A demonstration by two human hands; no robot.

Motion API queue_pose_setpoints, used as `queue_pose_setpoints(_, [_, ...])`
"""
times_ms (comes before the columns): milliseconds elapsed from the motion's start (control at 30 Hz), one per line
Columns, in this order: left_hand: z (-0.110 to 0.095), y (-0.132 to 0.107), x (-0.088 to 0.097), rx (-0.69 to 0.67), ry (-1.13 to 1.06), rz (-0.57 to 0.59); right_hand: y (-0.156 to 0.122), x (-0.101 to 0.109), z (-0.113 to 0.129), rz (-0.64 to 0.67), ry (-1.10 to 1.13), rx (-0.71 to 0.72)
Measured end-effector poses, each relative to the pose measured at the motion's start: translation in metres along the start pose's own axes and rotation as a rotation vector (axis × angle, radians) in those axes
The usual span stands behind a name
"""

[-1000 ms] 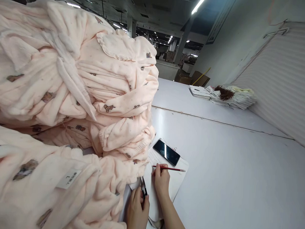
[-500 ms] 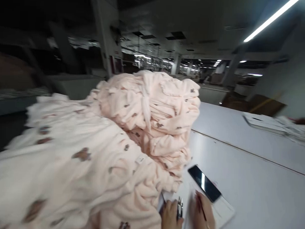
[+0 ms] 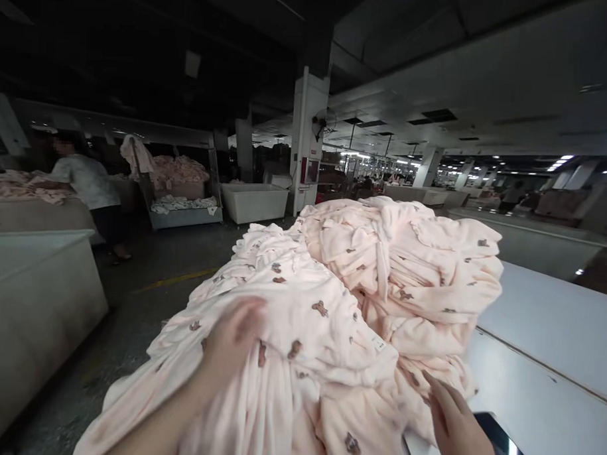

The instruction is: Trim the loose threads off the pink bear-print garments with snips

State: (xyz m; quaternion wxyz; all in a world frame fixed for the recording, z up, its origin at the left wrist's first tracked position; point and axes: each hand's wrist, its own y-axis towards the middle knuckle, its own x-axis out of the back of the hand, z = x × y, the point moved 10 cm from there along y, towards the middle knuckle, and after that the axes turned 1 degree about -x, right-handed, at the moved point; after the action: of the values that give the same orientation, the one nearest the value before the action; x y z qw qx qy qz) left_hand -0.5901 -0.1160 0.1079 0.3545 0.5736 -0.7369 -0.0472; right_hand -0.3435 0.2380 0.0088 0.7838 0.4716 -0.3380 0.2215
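A large heap of pale pink fleece garments, printed with small brown bear-like figures, covers the table in front of me. My left hand is over the left part of this heap, blurred by motion; whether its fingers grip the cloth cannot be made out. At the heap's right lower edge is my right hand, its fingers stretched out and nothing seen in them. Beside that hand lies a dark phone, partly covered by it. A taller bundle of the same garments rises behind, with a fabric strip around it.
The white tabletop extends to the right, with a seam across it. Large pale bins stand at left. A person is beside another garment pile, near a loaded cart. A pillar carries a fan.
The view has turned left. My left hand has gone from beside a small metal tool onto the garments. The pen my right hand held is no longer visible, and its fingers are now extended.
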Motion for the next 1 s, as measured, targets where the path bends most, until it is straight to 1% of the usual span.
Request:
queue_pose_setpoints(33, [0.018, 0.031, 0.022, 0.026, 0.018, -0.036, 0.027, 0.001, 0.034, 0.001, 0.017, 0.03])
queue_pose_setpoints(67, [0.037, 0.059, 0.036, 0.059, 0.032, -0.049, 0.054, 0.002, 0.067, -0.014, 0.026, 0.049])
queue_pose_setpoints(100, [0.057, 0.085, 0.041, 0.092, 0.041, -0.022, 0.082, -0.003, 0.1, -0.002, 0.027, 0.071])
queue_pose_setpoints(133, [0.075, 0.107, 0.037, 0.109, 0.041, 0.036, 0.111, -0.013, 0.132, 0.027, 0.007, 0.085])
queue_pose_setpoints(167, [0.09, 0.124, 0.03, 0.119, 0.041, 0.096, 0.139, -0.031, 0.165, 0.109, -0.021, 0.126])
queue_pose_setpoints(233, [0.113, 0.146, 0.012, 0.118, 0.049, 0.193, 0.197, -0.062, 0.223, 0.152, -0.047, 0.17])
queue_pose_setpoints(300, [0.129, 0.158, 0.001, 0.112, 0.07, 0.232, 0.249, -0.103, 0.276, 0.209, -0.085, 0.226])
queue_pose_setpoints(333, [0.135, 0.162, -0.002, 0.101, 0.082, 0.244, 0.271, -0.126, 0.301, 0.246, -0.11, 0.257])
queue_pose_setpoints(400, [0.143, 0.171, -0.004, 0.061, 0.117, 0.255, 0.302, -0.171, 0.342, 0.333, -0.175, 0.325])
queue_pose_setpoints(467, [0.148, 0.182, -0.005, -0.009, 0.154, 0.273, 0.319, -0.21, 0.368, 0.396, -0.246, 0.365])
queue_pose_setpoints(533, [0.153, 0.193, -0.012, -0.08, 0.17, 0.319, 0.325, -0.237, 0.379, 0.437, -0.299, 0.388])
queue_pose_setpoints(600, [0.16, 0.199, -0.02, -0.123, 0.165, 0.376, 0.324, -0.251, 0.382, 0.463, -0.32, 0.405])
queue_pose_setpoints(633, [0.163, 0.199, -0.023, -0.136, 0.161, 0.398, 0.322, -0.253, 0.382, 0.468, -0.32, 0.408])
queue_pose_setpoints(700, [0.166, 0.194, -0.024, -0.159, 0.152, 0.427, 0.316, -0.248, 0.384, 0.458, -0.303, 0.403])
queue_pose_setpoints(767, [0.164, 0.182, -0.02, -0.185, 0.144, 0.451, 0.308, -0.231, 0.394, 0.421, -0.269, 0.391])
queue_pose_setpoints(833, [0.162, 0.166, -0.011, -0.185, 0.125, 0.455, 0.293, -0.206, 0.414, 0.384, -0.235, 0.39])
queue_pose_setpoints(867, [0.164, 0.159, -0.004, -0.131, 0.093, 0.436, 0.282, -0.193, 0.428, 0.368, -0.214, 0.408])
queue_pose_setpoints(933, [0.175, 0.143, 0.011, 0.075, -0.001, 0.363, 0.249, -0.167, 0.462, 0.34, -0.171, 0.487])
queue_pose_setpoints(1000, [0.188, 0.125, 0.025, 0.291, -0.084, 0.295, 0.198, -0.137, 0.509, 0.235, -0.091, 0.715])
